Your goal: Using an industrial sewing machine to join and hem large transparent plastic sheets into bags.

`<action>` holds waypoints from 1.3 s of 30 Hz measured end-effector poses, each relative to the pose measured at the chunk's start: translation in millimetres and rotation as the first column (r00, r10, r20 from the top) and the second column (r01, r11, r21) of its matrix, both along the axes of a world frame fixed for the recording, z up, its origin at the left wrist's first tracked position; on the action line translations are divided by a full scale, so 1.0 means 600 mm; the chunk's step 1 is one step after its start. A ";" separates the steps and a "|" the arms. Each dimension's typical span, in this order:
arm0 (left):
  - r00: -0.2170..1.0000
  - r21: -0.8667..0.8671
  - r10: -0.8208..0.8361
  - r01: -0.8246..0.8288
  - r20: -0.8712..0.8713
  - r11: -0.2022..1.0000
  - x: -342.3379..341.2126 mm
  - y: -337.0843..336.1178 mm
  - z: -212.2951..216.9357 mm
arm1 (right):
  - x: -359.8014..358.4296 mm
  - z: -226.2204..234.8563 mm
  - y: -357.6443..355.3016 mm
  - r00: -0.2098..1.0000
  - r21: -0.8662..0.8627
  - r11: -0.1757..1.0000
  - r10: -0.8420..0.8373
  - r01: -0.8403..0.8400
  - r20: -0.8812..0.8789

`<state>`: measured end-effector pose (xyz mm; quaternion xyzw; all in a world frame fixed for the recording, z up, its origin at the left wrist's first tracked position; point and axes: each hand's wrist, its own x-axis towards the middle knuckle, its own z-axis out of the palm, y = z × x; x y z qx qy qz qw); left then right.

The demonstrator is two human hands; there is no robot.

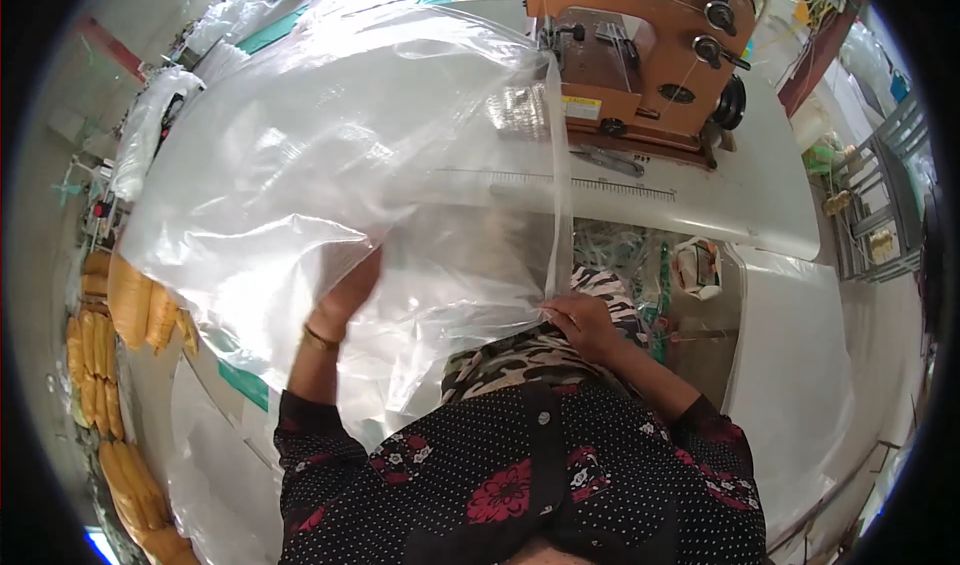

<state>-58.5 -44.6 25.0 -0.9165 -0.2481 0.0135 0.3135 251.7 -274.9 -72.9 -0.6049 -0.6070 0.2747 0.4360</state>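
A large sheet of clear plastic film [300, 125] spreads over the table in front of me, reaching the brown sewing machine [640, 55]. Its folded right edge [558, 185] runs from the machine's needle area down toward my lap. My right hand [583, 325] pinches the near end of that edge between thumb and fingers. On the left, my left hand [350, 283], with a bracelet at the wrist, is at a raised fold of the film. The film and glare partly cover its fingers, so their grip does not show.
A printed ruler scale [600, 185] lies along the white tabletop [740, 200] near the machine. More plastic sheets [790, 355] hang or lie at my right. Yellow-orange bundles [100, 365] line the far left. A white bag [697, 268] sits below the table edge.
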 end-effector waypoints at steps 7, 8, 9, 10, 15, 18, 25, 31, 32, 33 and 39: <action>0.736 -0.127 -0.164 0.323 0.657 0.938 0.194 -0.109 0.127 | -0.052 0.087 0.032 0.872 0.043 0.934 0.314 -0.355 0.376; 0.790 0.069 -0.240 0.245 0.564 0.967 0.203 -0.089 0.128 | -0.052 0.094 0.033 0.852 0.109 0.922 0.293 -0.373 0.433; 0.797 0.051 -0.185 0.191 0.575 0.980 0.202 -0.068 0.137 | -0.049 0.101 0.031 0.831 0.176 0.902 0.268 -0.394 0.488; 0.794 0.136 -0.182 0.125 0.580 0.983 0.198 -0.055 0.149 | -0.043 0.105 0.026 0.834 0.178 0.906 0.257 -0.384 0.489; 0.812 0.255 -0.149 0.000 0.564 0.967 0.196 -0.016 0.218 | -0.019 0.128 0.017 0.754 0.188 0.910 0.175 -0.369 0.633; 0.849 0.238 -0.164 0.046 0.503 0.970 0.190 -0.002 0.240 | -0.009 0.138 0.023 0.712 0.231 0.874 0.168 -0.427 0.681; 0.910 -0.114 -0.099 0.157 0.402 0.981 0.197 -0.018 0.272 | -0.018 0.155 0.019 0.728 0.225 0.854 0.230 -0.469 0.646; 0.652 -0.851 0.646 0.526 0.397 -0.007 0.243 -0.107 0.293 | -0.042 0.175 0.020 0.816 0.326 0.836 0.223 -0.442 0.534; 0.630 -0.807 0.674 0.584 0.386 -0.084 0.256 -0.115 0.290 | -0.043 0.192 0.014 0.849 0.404 0.819 0.178 -0.408 0.498; 0.609 -0.753 0.701 0.639 0.372 -0.156 0.262 -0.118 0.285 | -0.044 0.203 0.008 0.880 0.477 0.798 0.134 -0.369 0.456; 0.667 -0.862 0.580 0.490 0.468 0.132 0.228 -0.115 0.148 | -0.051 0.186 0.004 0.916 0.498 0.803 0.140 -0.328 0.377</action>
